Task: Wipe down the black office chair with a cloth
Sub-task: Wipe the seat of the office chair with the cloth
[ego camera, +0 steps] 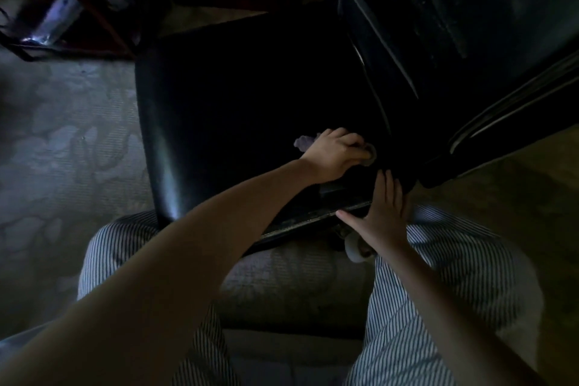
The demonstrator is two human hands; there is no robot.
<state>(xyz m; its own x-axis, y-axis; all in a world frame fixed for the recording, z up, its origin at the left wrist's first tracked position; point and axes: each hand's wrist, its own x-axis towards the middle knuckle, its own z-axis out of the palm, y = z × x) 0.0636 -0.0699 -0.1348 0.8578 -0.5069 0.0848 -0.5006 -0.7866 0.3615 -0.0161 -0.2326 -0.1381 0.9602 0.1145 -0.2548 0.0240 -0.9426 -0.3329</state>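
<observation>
We see a patterned carpet (62, 135) in dim light, and on it the chair (238, 97). Its black seat fills the middle of the view, and its back rises at the upper right. Striped trousers (454, 276) cover the knees just below the seat's near edge. A dark red frame (103, 19) stands beyond the chair at the upper left. The left hand (332, 157) rests on the seat close to the back, fingers curled around the cloth (304, 141), which is pressed against the seat and sticks out on both sides of the hand. The right hand (383, 216) lies flat, fingers straight, against the seat's near edge. A pale caster (352, 251) shows just below it.
</observation>
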